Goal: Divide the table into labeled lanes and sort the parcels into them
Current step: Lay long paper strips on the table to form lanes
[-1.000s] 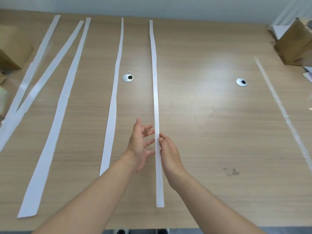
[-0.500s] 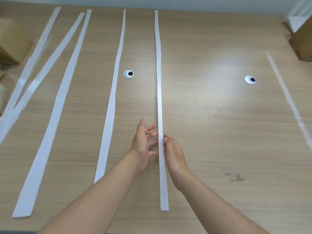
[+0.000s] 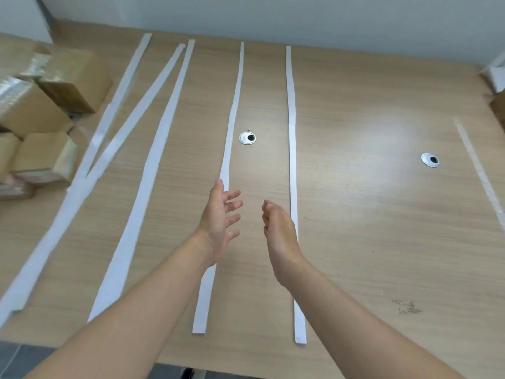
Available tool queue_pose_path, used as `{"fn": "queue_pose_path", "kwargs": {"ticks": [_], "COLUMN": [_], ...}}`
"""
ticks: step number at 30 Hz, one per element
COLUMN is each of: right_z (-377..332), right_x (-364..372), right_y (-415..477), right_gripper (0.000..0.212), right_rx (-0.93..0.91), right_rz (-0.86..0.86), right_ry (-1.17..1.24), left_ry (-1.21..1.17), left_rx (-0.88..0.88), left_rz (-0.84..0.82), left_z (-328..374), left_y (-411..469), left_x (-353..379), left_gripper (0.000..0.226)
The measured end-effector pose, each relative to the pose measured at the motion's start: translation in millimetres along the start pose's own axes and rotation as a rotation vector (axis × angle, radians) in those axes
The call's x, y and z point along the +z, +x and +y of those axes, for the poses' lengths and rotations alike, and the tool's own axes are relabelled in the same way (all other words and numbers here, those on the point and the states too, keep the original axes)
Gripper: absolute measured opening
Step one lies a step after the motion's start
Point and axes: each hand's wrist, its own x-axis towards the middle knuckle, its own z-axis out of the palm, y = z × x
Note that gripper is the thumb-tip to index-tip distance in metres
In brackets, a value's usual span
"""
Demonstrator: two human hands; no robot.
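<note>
Several long white paper strips lie lengthwise on the wooden table (image 3: 369,214). The rightmost full strip (image 3: 291,138) runs straight from the far edge to the near edge. Another strip (image 3: 232,116) lies left of it, partly hidden under my left hand (image 3: 221,222). That hand hovers with fingers spread and holds nothing. My right hand (image 3: 280,231) hangs between the two strips, fingers loosely bent, empty, just left of the rightmost strip. Cardboard parcels (image 3: 49,86) are stacked at the table's left side. Further strips (image 3: 153,149) fan out at the left, two of them crossing.
Two round cable grommets sit in the table top, one (image 3: 247,138) between the middle strips and one (image 3: 429,160) at the right. A faint tape line (image 3: 475,165) runs along the right side. More boxes show at the right edge (image 3: 498,105).
Both hands have let go of the rightmost strip and moved left and up off it. The view has swung left, bringing the parcels into sight.
</note>
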Motion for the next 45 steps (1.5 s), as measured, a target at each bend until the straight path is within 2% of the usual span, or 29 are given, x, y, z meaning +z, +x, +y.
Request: {"fn": "queue_pose_path", "kwargs": {"ticks": [4, 9, 14, 18, 20, 24, 27, 30, 33, 37, 39, 41, 45], "right_z": [-25, -35, -18, 3, 15, 33, 41, 46, 55, 55, 51, 48, 51], "right_x": [72, 187, 306, 385, 413, 453, 471, 482, 490, 493, 492, 490, 490], "right_y": [-7, -18, -34, -35, -31, -21, -8, 3, 10, 6, 3, 4, 11], "right_gripper": [0.036, 0.033, 0.040, 0.031, 0.039, 0.031, 0.043, 0.049, 0.028, 0.029, 0.028, 0.044, 0.054], "right_rx": [-0.006, 0.022, 0.086, 0.156, 0.198, 0.201, 0.189, 0.189, 0.201, 0.125, 0.076, 0.035, -0.021], "right_rz": [-0.031, -0.027, -0.035, -0.046, -0.039, -0.049, -0.092, -0.149, -0.151, -0.085, -0.066, -0.041, -0.035], "right_ry": [0.031, 0.056, 0.093, 0.082, 0.060, 0.001, -0.059, -0.112, -0.131, -0.216, -0.293, -0.365, -0.493], "left_ry": [0.011, 0.022, 0.074, 0.161, 0.178, 0.158, 0.139, 0.105, 0.079, 0.069, 0.066, 0.062, 0.060], "left_rx": [0.064, 0.093, 0.077, 0.047, 0.018, -0.015, -0.055, -0.085, -0.116, -0.133, -0.132, -0.127, -0.103], "left_rz": [0.025, 0.052, 0.054, 0.044, 0.052, 0.045, 0.055, 0.024, 0.017, 0.041, 0.045, 0.046, 0.074], "left_z": [27, 59, 91, 101, 100, 89, 86, 81, 79, 83, 85, 88, 94], "left_y": [-2, 10, 25, 36, 41, 58, 66, 78, 85, 83, 84, 85, 92], "left_x": [-71, -191, -313, -385, -410, -439, -443, -449, -449, -441, -440, -440, -440], "left_gripper": [0.068, 0.066, 0.069, 0.069, 0.070, 0.062, 0.056, 0.066, 0.069, 0.059, 0.061, 0.066, 0.065]}}
